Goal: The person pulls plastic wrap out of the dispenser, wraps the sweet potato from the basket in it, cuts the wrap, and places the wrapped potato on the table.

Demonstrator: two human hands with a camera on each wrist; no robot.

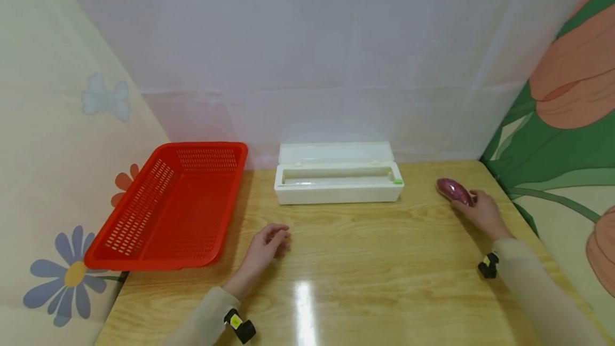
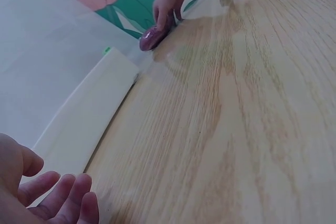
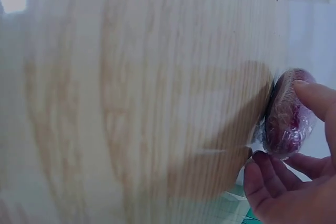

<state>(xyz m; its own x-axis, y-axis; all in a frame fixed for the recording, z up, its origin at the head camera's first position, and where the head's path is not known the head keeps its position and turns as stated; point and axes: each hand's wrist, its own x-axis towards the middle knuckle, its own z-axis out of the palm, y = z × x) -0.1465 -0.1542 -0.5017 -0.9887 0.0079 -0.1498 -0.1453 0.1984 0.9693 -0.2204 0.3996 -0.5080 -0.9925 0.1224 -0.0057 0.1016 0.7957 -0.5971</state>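
At the table's far right lies a purple sweet potato point(image 1: 454, 191) wrapped in shiny clear film. My right hand point(image 1: 484, 213) holds its near end; in the right wrist view the thumb point(image 3: 315, 98) is on one side of the sweet potato point(image 3: 290, 116) and the fingers are at its other side. My left hand point(image 1: 268, 245), loosely curled and holding nothing, hovers over the table between the basket and the white box. A long white cling film dispenser point(image 1: 340, 195) stands at the back middle, lid raised, with a green piece at its right end.
A red plastic basket point(image 1: 221, 218) with slotted sides sits at the left of the wooden table point(image 1: 365, 271); nothing shows inside it. White sheeting point(image 1: 307, 57) hangs behind the table, and patterned cloths hang at both sides.
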